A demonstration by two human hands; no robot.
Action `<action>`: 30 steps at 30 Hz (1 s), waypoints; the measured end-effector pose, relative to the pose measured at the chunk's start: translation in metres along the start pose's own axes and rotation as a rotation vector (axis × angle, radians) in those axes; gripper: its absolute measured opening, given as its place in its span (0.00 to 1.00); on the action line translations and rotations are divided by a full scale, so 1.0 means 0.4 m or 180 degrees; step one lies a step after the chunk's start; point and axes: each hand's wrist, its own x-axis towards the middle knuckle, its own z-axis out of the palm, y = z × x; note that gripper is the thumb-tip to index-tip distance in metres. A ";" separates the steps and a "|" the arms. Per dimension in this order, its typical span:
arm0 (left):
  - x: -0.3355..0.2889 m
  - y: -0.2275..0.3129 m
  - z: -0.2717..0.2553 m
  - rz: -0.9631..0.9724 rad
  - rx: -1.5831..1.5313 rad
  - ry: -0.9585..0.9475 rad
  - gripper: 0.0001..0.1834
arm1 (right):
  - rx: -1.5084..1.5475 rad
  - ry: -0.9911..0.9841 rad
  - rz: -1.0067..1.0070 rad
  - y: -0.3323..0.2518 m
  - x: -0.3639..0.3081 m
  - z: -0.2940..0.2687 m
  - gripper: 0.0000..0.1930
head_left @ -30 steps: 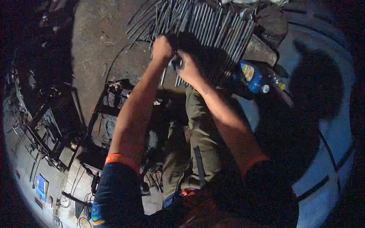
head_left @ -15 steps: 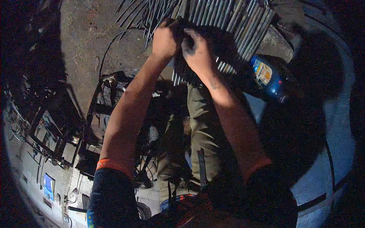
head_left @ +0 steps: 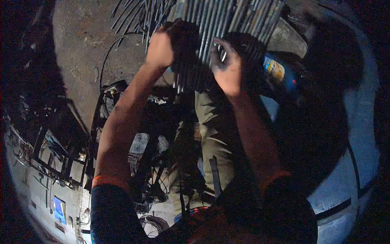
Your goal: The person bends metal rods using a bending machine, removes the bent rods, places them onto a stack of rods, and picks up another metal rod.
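Observation:
A row of grey metal rods (head_left: 207,28) lies side by side ahead of me, with their near ends over my lap. Above the left part of the row is my left hand (head_left: 161,48), curled into a fist. Its fingertips are lost in dark shadow, so what it grips cannot be made out. My right hand (head_left: 227,67) hovers over the right part of the row. Its thumb and blackened forefinger curve apart, and a bright strip of metal shows through the gap. Nothing held is visible in it.
Thinner loose rods (head_left: 136,16) fan out on the floor at the far left. A blue bottle (head_left: 278,73) with a pale label lies right of the rods. A dark metal frame with clutter (head_left: 107,105) stands left of my legs (head_left: 209,118). Blue panels (head_left: 361,134) rise at the right.
My hands were close together over the rods and have now moved apart, the left one leftward and the right one rightward. More of the rods shows between them.

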 end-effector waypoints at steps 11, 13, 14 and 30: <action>-0.036 0.024 0.045 -0.0440 -0.0203 0.0276 0.23 | -0.1083 0.1004 0.0129 0.103 -0.156 -0.145 0.15; -0.036 0.072 0.049 -0.0432 -0.0379 0.0414 0.21 | -0.1134 0.1037 0.0219 0.115 -0.181 -0.150 0.15; -0.037 0.067 0.049 -0.0423 -0.0369 0.0405 0.21 | -0.1118 0.1036 0.0264 0.115 -0.184 -0.137 0.15; 0.002 0.090 0.036 -0.0338 -0.0375 0.0746 0.18 | -0.1074 0.0916 0.0886 0.157 -0.202 -0.140 0.16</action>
